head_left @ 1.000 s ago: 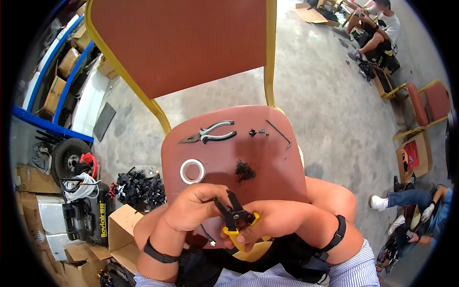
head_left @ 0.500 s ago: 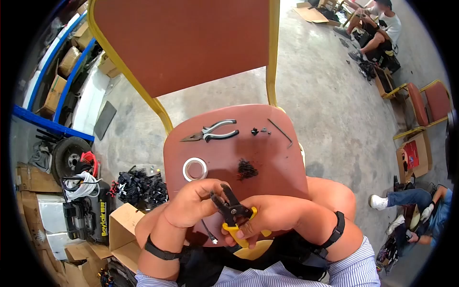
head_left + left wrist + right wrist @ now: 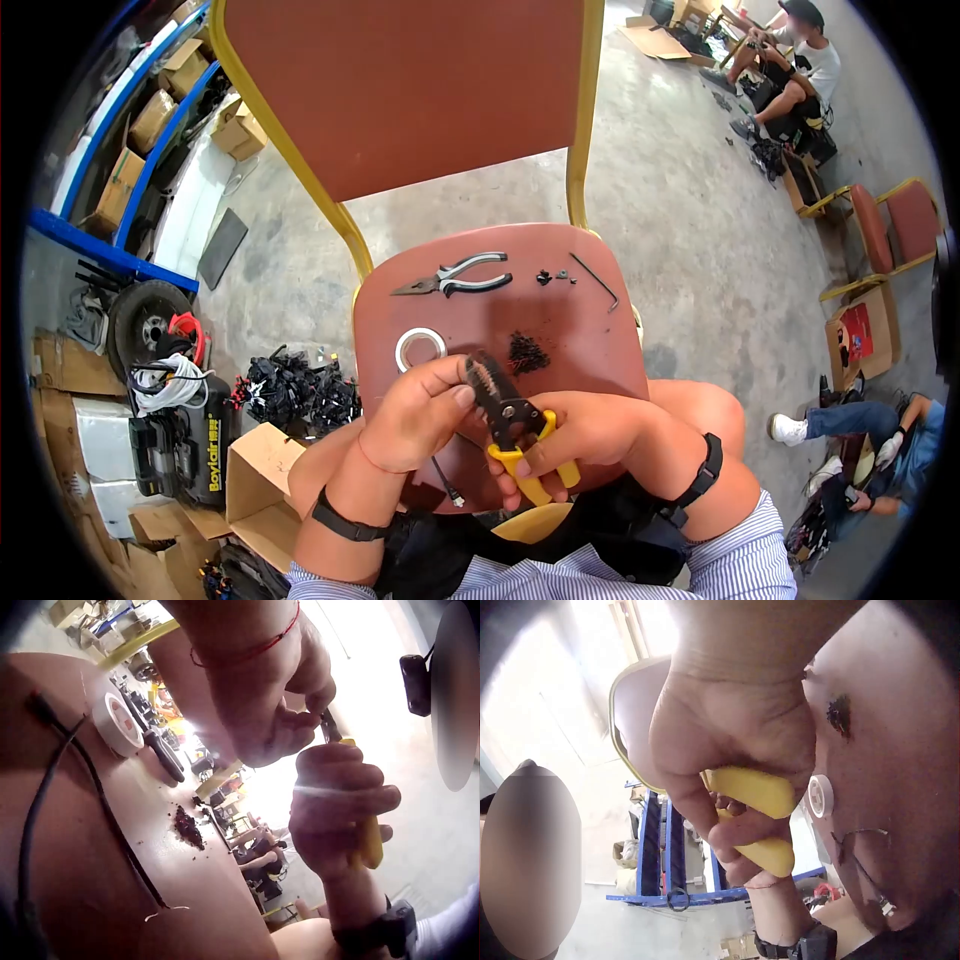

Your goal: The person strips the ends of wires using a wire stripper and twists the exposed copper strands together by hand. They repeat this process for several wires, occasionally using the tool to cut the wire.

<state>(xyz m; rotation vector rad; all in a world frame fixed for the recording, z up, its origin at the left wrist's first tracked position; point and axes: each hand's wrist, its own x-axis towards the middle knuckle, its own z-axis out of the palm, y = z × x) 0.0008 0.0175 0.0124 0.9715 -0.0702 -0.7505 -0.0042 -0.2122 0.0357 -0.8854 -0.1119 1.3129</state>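
Note:
My right hand (image 3: 590, 432) grips the yellow handles of black-jawed wire strippers (image 3: 511, 412), held above the front of the chair seat. Thumb and fingers of my left hand (image 3: 418, 412) meet at the tool's jaws. In the left wrist view the left hand's fingers (image 3: 289, 735) are curled in a pinch, with a small dark piece at their tips; I cannot tell what it is. Below lies a black cable (image 3: 105, 795) on the seat, two thin bare wire ends showing. A pile of black clippings (image 3: 528, 353) and a roll of white tape (image 3: 420, 350) lie beyond the hands.
Grey-handled pliers (image 3: 460, 275), small black bits (image 3: 545, 277) and a hex key (image 3: 595, 282) lie farther back on the red chair seat (image 3: 590, 350). Left of it are an open carton (image 3: 262, 470) and a black heap (image 3: 295, 392). Two other people sit at the right.
Both hands and the wire strippers have shifted slightly up and right in the head view, along with the chair. The tool's jaws stand closer together than before.

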